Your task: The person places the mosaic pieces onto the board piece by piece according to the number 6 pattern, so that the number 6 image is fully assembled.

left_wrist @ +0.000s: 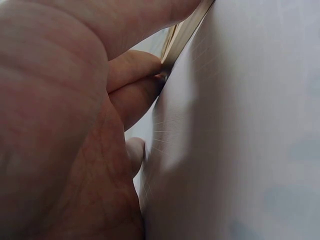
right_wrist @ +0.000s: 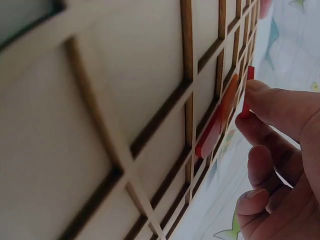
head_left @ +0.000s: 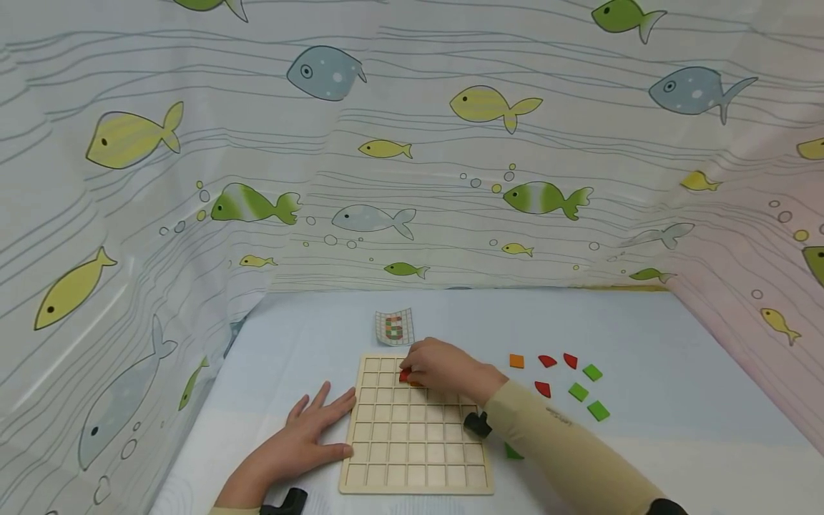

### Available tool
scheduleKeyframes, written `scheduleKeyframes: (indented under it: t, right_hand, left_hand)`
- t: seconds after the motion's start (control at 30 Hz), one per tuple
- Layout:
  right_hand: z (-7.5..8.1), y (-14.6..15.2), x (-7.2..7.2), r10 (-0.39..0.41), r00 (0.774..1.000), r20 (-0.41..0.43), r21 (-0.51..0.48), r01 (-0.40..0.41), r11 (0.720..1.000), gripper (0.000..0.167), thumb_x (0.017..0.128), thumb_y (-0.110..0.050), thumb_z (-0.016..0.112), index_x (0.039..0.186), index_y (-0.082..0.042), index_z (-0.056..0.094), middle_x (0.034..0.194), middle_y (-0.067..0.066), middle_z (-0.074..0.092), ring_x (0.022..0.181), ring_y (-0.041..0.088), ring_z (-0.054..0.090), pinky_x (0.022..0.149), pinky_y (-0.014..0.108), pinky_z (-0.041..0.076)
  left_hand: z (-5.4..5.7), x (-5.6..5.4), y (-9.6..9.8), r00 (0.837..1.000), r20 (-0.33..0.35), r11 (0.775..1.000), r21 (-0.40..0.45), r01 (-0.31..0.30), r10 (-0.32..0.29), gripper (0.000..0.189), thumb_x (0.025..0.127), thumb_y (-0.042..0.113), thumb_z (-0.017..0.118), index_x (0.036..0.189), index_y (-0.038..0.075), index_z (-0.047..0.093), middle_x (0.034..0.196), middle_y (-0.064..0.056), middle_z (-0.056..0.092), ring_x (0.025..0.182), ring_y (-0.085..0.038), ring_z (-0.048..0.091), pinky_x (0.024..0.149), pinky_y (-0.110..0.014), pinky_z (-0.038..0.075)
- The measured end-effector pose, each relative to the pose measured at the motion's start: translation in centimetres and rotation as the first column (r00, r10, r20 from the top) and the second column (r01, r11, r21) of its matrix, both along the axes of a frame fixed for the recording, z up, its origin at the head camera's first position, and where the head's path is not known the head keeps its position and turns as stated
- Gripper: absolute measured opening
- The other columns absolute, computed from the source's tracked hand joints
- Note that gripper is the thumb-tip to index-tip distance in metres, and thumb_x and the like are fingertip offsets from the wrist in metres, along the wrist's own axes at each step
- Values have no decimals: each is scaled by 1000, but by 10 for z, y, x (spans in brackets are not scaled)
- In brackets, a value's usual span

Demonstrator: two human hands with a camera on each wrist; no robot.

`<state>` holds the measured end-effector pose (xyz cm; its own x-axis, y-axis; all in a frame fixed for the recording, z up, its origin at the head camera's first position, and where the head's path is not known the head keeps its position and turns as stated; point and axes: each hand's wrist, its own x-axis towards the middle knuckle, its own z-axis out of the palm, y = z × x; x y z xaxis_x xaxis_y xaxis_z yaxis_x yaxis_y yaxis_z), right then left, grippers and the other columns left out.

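Note:
A pale wooden board (head_left: 417,493) with a raised grid lies on the table. Over its far rows, my right hand (head_left: 444,368) pinches a small red tile (right_wrist: 250,74) between thumb and finger. In the right wrist view, an orange tile (right_wrist: 229,99) and another red tile (right_wrist: 210,134) sit in the board's cells beside that hand. My left hand (head_left: 299,440) rests on the table with fingers spread, its thumb and fingertips at the board's left edge. The left wrist view shows those fingers (left_wrist: 135,70) against the board's side.
Right of the board lie an orange square (head_left: 516,361), several red curved-edged tiles (head_left: 543,389) and several green tiles (head_left: 579,392). Another green tile (head_left: 513,451) is partly under the right forearm. Beyond the board lies a small pattern card (head_left: 395,327). A fish-print curtain (head_left: 438,243) surrounds the table.

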<state>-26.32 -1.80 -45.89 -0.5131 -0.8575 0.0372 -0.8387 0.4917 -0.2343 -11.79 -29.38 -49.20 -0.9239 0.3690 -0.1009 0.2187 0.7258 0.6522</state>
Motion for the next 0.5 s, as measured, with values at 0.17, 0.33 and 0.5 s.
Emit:
scheduleKeyframes:
  t: [0.17, 0.33, 0.5]
  right_hand:
    - [-5, -6, 1, 8, 1000, 6, 24, -8, 1000, 18, 95, -26, 70, 110, -21, 77, 99, -10, 65, 89, 7, 56, 81, 20, 47]
    - [-7, -8, 1, 8, 1000, 8, 13, -8, 1000, 19, 94, -28, 71, 111, -22, 77, 99, -10, 64, 90, 7, 56, 81, 19, 48]
    - [-6, -8, 2, 3, 999, 34, 11, -4, 1000, 21, 93, -28, 72, 112, -22, 77, 97, -10, 63, 87, 5, 55, 76, 16, 48]
  left_hand:
    - [-1, 0, 0, 1000, -6, 1000, 2, 7, -7, 83, 87, 54, 69, 152, 11, 41, 159, -1, 31, 148, -41, 1, 112, -63, -8]
    - [0, 0, 0, 1000, -9, 1000, 1, 2, -2, 83, 87, 54, 69, 152, 10, 41, 159, -1, 31, 148, -41, 1, 112, -63, -8]
    - [0, 1, 0, 1000, -12, 1000, -6, -5, 5, 84, 86, 54, 69, 152, 10, 41, 158, -1, 32, 149, -40, 2, 112, -62, -8]
